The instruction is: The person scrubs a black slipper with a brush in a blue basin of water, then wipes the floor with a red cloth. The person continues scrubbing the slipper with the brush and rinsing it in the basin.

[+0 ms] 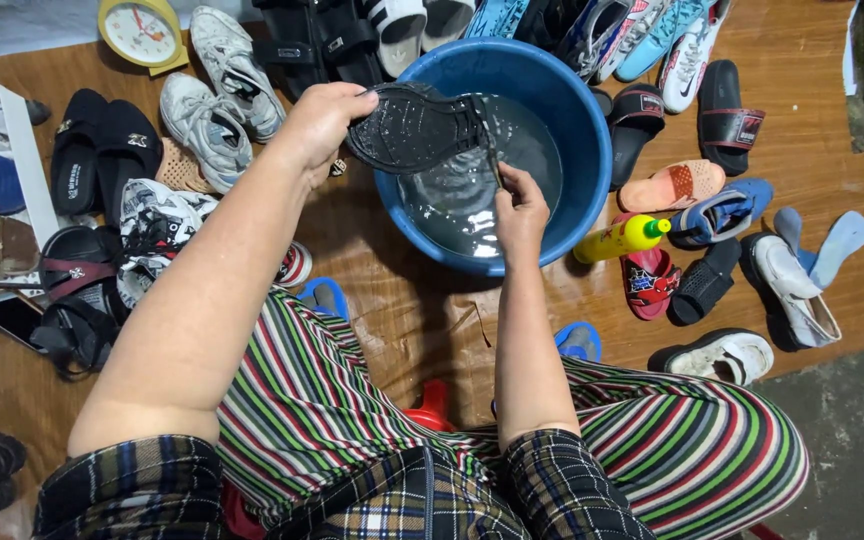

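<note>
Water in the blue basin [562, 120] sits right under the wet black shoe [414, 127] my left hand [320, 122] grips, while my right hand [520, 212] pinches a thin brush [492, 155] above it; I fear a slip would splash it.

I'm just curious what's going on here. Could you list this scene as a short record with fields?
Left hand: holds a wet black shoe, sole up, over the basin
Right hand: grips a thin brush handle against the shoe
Basin: blue, round, holds water
Bottle: yellow with green cap, lying beside the basin
Floor: brown, strewn with sneakers, sandals and slippers
Clock: yellow, top left
</note>
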